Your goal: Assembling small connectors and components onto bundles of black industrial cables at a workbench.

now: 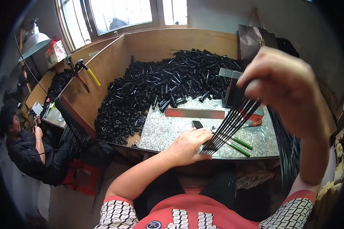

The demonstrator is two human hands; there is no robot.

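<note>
A fanned bundle of thin black rods (231, 124), much like umbrella ribs, slants up to the right above the worktop. My left hand (189, 147) is closed about their lower ends, the thumb below them. Raised near the camera and a little blurred, my right hand (283, 76) grips the upper ends, which its fingers partly hide. Behind the rods, a green-handled tool (240, 143), probably pliers, lies on the speckled worktop (156, 131). Beyond my left hand is a flat metal bar (195, 113).
Black tubular parts (172, 72) are heaped against the wooden partition (179, 38). A screwdriver (256, 124) lies right of the rods, near a dark upright tablet-like thing (231, 91). More long rods (288, 152) hang at the right edge. A co-worker (30, 149) sits at left.
</note>
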